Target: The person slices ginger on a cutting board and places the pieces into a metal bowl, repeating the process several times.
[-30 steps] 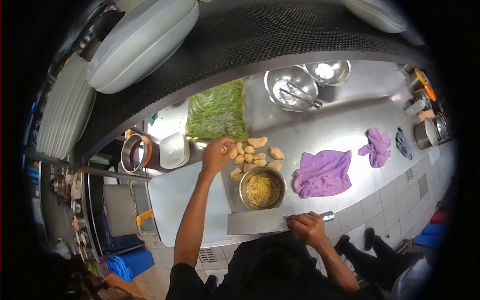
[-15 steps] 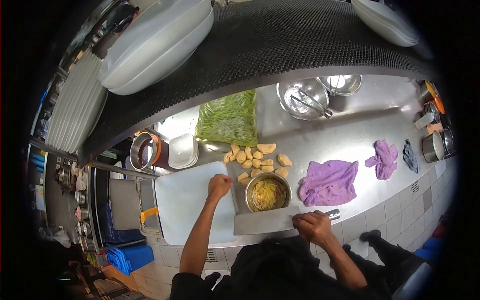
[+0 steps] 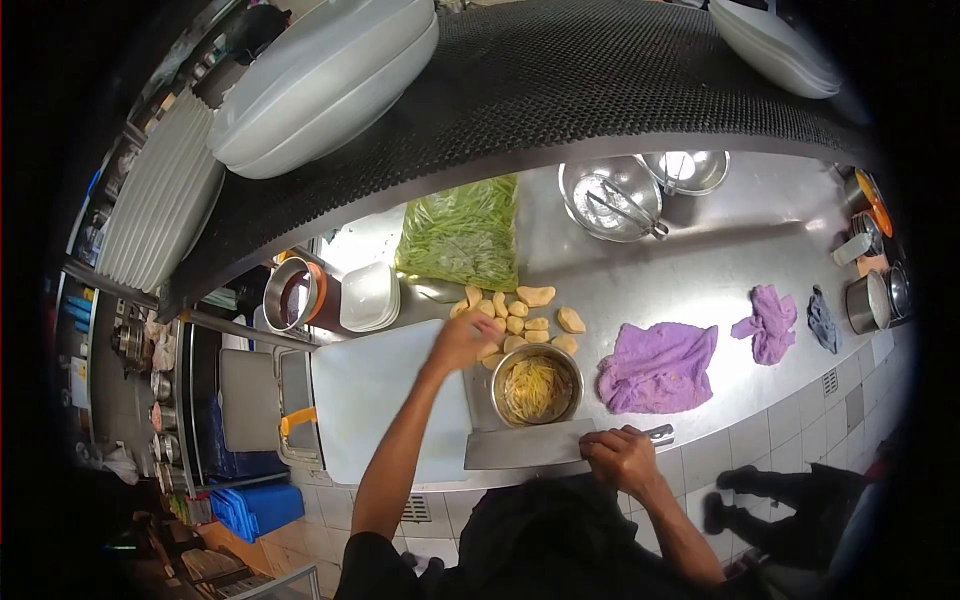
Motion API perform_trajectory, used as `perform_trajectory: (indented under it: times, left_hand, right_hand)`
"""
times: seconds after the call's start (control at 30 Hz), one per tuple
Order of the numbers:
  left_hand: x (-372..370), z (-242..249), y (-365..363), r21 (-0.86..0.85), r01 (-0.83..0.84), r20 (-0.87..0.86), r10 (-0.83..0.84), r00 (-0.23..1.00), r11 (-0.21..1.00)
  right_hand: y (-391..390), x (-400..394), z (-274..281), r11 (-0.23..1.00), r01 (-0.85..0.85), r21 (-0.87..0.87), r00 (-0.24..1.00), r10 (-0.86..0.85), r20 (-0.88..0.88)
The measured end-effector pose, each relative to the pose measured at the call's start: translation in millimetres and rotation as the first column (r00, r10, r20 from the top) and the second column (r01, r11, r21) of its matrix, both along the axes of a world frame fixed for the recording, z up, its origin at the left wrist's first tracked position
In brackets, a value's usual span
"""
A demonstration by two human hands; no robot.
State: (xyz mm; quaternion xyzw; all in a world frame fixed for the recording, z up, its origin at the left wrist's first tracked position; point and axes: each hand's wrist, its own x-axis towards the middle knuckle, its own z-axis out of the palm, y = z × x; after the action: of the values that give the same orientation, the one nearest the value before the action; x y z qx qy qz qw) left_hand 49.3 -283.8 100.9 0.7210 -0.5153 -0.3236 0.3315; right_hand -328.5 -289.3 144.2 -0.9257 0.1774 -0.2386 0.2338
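Note:
My right hand (image 3: 620, 458) is closed round the handle of a cleaver (image 3: 530, 447), whose broad blade lies level along the counter's front edge. My left hand (image 3: 465, 341) reaches over the far right corner of the white cutting board (image 3: 390, 410), fingers stretched and slightly blurred, at the near side of several peeled yellow ginger-like pieces (image 3: 536, 296). Between the hands stands a round steel bowl (image 3: 577, 392) holding thin yellow shreds (image 3: 533, 388). The cleaver blade is just in front of this bowl.
Beyond the pieces lies a clear bag of green vegetables (image 3: 460, 235). Purple cloths (image 3: 658, 368) are to the right, and steel bowls (image 3: 610, 200) stand behind. White dishes (image 3: 368, 298) and a steel pot (image 3: 290, 295) sit at left. A black-matted shelf (image 3: 560, 80) overhangs the counter.
My left hand has moved from above the board, where it was closed, right and away from me towards the yellow pieces, its fingers extending. The cleaver has shifted slightly left.

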Motion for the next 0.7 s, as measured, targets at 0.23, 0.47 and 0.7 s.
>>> perform_trajectory:
  times: [0.23, 0.47, 0.7]
  left_hand:
    - [87.6, -80.0, -11.2, 0.067, -0.308, 0.501, 0.235, 0.833, 0.949]
    - [73.9, -91.1, -10.5, 0.064, -0.305, 0.463, 0.242, 0.852, 0.950]
    - [50.5, -70.1, 34.5, -0.210, -0.223, 0.368, 0.288, 0.884, 0.952]
  right_hand:
    - [12.5, -4.7, 3.8, 0.988, 0.000, 0.155, 0.999, 0.006, -0.040]
    - [49.5, 3.9, 19.8, 0.867, 0.331, 0.374, 0.941, -0.334, -0.059]
    - [64.4, 28.8, 18.9, 0.634, 0.364, 0.682, 0.899, -0.431, -0.080]
